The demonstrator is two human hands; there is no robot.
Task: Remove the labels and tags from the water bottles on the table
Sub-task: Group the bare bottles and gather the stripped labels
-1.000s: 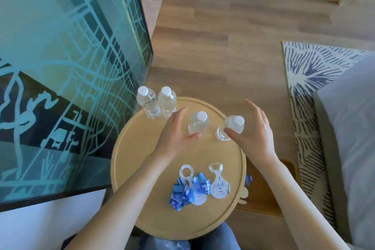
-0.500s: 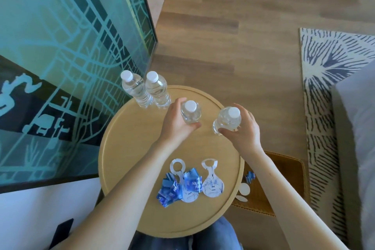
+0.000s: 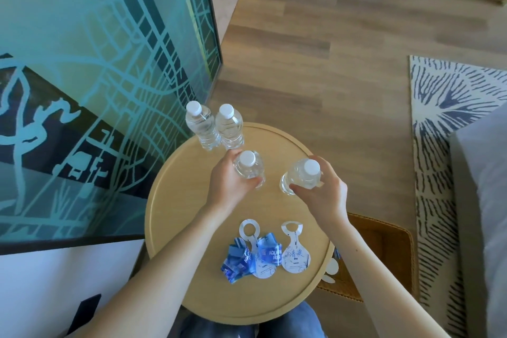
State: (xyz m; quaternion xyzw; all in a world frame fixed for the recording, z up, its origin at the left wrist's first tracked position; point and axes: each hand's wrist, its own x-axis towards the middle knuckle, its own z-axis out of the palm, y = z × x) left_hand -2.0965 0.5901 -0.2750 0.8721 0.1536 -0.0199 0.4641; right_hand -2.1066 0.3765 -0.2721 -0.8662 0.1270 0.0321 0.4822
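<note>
Left hand [image 3: 229, 186] grips one bottle [image 3: 248, 170], right hand [image 3: 322, 196] a second bottle [image 3: 303, 175]. Both look stripped, likely bound for the pair [image 3: 215, 126] at the far edge of the table [image 3: 171, 200], away from the labels [image 3: 263, 255].

Teal map-pattern glass panel [image 3: 96, 77] at left; patterned rug [image 3: 450, 107] rt on wood floor [image 3: 315, 63]; wicker basket [image 3: 389, 252] nr rug.

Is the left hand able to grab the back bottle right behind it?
Probably not yet: the left hand grips a clear bottle, so it is full. The back bottle stands just beyond its fingers with nothing between, so after letting go it should reach easily.
</note>
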